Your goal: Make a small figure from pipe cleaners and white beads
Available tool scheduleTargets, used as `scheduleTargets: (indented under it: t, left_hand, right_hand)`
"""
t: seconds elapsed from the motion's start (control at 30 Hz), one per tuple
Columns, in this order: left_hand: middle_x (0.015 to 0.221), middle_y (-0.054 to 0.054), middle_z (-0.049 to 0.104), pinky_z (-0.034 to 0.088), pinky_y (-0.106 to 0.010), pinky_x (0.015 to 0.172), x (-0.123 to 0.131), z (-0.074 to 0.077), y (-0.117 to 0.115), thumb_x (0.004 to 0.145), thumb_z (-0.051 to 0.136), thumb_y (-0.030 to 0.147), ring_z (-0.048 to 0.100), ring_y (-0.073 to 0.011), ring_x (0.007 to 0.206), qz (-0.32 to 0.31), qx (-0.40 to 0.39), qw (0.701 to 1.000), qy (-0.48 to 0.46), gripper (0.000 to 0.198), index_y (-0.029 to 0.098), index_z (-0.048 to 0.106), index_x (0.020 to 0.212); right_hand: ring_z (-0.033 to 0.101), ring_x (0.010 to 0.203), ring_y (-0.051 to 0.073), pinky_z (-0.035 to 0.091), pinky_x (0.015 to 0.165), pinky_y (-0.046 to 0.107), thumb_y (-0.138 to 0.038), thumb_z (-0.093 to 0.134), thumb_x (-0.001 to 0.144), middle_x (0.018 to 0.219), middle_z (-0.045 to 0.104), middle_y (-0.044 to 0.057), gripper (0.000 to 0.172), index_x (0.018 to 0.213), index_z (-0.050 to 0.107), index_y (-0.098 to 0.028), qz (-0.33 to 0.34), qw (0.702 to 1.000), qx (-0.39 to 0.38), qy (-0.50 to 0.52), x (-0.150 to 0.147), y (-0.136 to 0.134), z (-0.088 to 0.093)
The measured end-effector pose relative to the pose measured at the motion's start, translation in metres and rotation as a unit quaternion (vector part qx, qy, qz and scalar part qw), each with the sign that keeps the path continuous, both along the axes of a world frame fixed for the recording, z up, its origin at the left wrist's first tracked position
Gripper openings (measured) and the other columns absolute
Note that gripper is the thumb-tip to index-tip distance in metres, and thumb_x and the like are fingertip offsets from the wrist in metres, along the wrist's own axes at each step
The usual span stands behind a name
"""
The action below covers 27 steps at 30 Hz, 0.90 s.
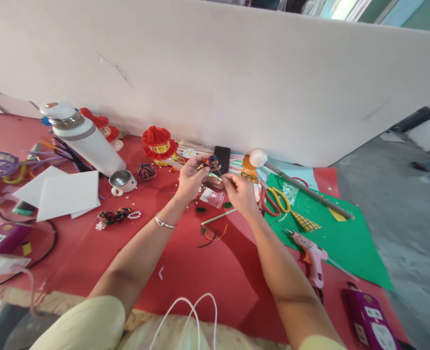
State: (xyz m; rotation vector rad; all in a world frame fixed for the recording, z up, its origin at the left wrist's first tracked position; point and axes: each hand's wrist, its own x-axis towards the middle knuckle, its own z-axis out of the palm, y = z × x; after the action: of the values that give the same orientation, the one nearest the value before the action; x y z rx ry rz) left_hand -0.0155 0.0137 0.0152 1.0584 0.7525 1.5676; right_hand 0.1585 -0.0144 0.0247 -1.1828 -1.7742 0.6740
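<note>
My left hand (192, 179), with a silver bangle at the wrist, grips a small multicoloured yarn bundle (211, 161) between thumb and fingers. From that bundle a thin strand or needle runs down to my right hand (240, 191), whose thumb and forefinger are pinched on it; it is too fine to tell which. Beneath my hands lie a small clear packet (212, 197), a pale green stick (218, 217) and loose bits of yarn (215, 236). A ball of multicoloured yarn (147, 171) rests to the left, and a beaded yarn piece (116, 217) lies nearer me.
On the red table (200, 287) a white flask (87, 141) and steel cup (122, 182) stand left. Scissors (278, 200), a pink glue gun (312, 255) and a green sheet (342, 243) lie right. A black phone (223, 158) is behind my hands, by the white partition (215, 78).
</note>
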Motion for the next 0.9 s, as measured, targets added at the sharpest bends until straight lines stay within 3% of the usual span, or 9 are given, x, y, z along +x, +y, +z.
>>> scheduleTargets:
  t: [0.53, 0.9]
  left_hand:
    - [0.116, -0.005, 0.070, 0.064, -0.023, 0.066, -0.002, -0.001, 0.002, 0.074, 0.083, 0.023, 0.070, -0.0134, 0.086, -0.006, -0.013, 0.999, -0.047, 0.037, 0.021, 0.070, 0.109]
    - [0.121, -0.007, 0.071, 0.066, -0.028, 0.069, -0.002, -0.011, 0.004, 0.077, 0.082, 0.025, 0.071, -0.0177, 0.095, 0.004, 0.029, 0.999, -0.015, 0.035, 0.021, 0.070, 0.109]
  right_hand:
    - [0.060, 0.071, 0.017, 0.042, 0.063, 0.028, -0.039, 0.064, 0.093, 0.078, 0.072, 0.003, 0.024, 0.084, 0.075, -0.019, 0.041, 0.998, -0.046, 0.028, 0.003, -0.002, 0.009]
    - [0.049, 0.062, 0.015, 0.035, 0.058, 0.028, -0.041, 0.063, 0.092, 0.066, 0.060, 0.000, 0.027, 0.077, 0.073, -0.020, 0.054, 0.995, -0.074, 0.039, 0.008, -0.002, 0.013]
